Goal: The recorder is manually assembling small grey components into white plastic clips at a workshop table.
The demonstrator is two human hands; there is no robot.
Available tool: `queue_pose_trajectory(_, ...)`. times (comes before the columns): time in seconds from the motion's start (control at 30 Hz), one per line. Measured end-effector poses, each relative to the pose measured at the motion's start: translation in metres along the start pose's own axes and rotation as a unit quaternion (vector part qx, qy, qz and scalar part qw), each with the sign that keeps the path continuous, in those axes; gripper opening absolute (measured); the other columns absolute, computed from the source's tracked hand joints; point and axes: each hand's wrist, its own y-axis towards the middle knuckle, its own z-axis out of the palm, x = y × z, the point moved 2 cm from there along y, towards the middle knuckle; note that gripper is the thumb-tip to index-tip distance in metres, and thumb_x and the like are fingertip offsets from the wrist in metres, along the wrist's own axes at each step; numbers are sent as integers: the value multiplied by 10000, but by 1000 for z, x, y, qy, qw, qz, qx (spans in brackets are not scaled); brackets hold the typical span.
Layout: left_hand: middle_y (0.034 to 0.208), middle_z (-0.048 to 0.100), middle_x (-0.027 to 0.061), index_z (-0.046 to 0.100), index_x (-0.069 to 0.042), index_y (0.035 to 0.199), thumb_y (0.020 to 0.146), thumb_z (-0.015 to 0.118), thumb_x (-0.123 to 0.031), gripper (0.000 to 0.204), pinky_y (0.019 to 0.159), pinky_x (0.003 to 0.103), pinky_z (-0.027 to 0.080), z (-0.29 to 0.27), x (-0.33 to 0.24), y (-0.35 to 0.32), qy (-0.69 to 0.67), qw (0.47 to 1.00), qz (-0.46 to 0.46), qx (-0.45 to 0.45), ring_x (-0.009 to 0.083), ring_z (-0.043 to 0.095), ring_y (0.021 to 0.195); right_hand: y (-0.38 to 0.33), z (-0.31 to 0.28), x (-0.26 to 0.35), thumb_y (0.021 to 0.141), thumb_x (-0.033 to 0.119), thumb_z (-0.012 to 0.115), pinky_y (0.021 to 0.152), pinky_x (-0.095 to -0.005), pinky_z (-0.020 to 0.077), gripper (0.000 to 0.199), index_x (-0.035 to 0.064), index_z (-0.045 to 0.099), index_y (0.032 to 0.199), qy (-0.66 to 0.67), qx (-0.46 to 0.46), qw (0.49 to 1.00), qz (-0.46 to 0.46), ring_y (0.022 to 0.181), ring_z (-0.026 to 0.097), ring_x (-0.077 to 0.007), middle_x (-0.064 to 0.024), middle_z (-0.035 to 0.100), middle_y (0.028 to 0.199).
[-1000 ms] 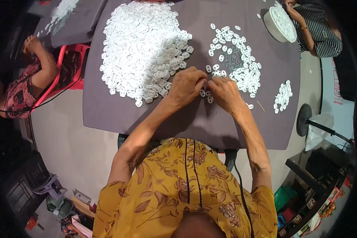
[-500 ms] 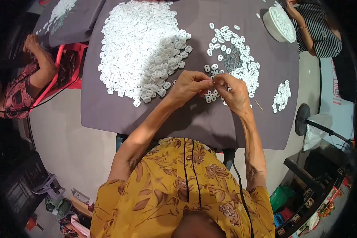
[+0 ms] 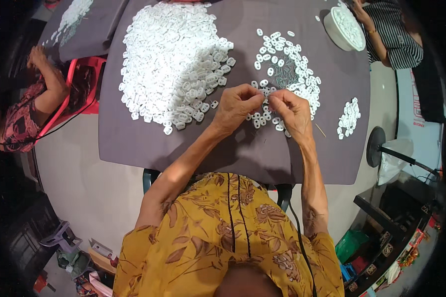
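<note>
My left hand (image 3: 239, 110) and my right hand (image 3: 293, 113) are over the table, a small gap between their fingertips. Thumb and fingers of each are pinched together; whatever they grip is too small to make out. Below and around the fingertips lie white oval plastic pieces with two holes (image 3: 309, 81), partly hidden by the right hand. Thin grey screws or nails (image 3: 284, 74) are heaped among these ovals, just beyond my hands. Left of my left hand spreads a large pile of small white plastic pieces (image 3: 166, 64).
A smaller white heap (image 3: 349, 119) and a thin wooden stick (image 3: 320, 130) lie to the right on the grey tablecloth (image 3: 208, 153). One person's hand is by a white tub (image 3: 337, 33) at the far right; another person sits near a red chair (image 3: 68, 89) at left.
My hands have drawn slightly apart; the fingertips were together before. A white piece now shows by itself beside my left hand. The whole view has shifted a little.
</note>
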Motion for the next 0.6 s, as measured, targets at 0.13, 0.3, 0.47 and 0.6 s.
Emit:
queue_pose_trajectory(0.13,691,562,-7,592,3,838,812,591,-112,118,519,180,378,4,3,0,35,999,17,-31,39,474,586,-3,5,-7,809,132,563,485,-218,356,124,19,612,814,30,-27,999,-17,547,442,-57,14,536,610)
queue_pose_trajectory(0.3,657,576,-6,596,27,787,783,595,-120,148,510,196,408,7,3,-2,52,996,36,-56,38,495,589,-4,7,-11,820,143,557,464,-200,323,135,23,603,780,77,-42,996,11,527,413,-39,23,518,595)
queue_pose_trajectory(0.47,655,578,6,592,31,780,779,595,-122,154,522,205,419,13,-1,-5,87,992,68,-60,42,499,594,-6,3,-4,848,138,531,537,-185,359,148,15,596,799,32,-11,998,57,602,478,-48,2,564,677)
queue_pose_trajectory(0.6,662,583,13,588,30,774,779,587,-127,157,531,208,425,13,2,-3,70,995,49,-54,44,498,593,-5,5,-13,840,119,536,549,-188,375,135,10,595,787,84,-30,994,62,605,488,-53,-4,564,679)
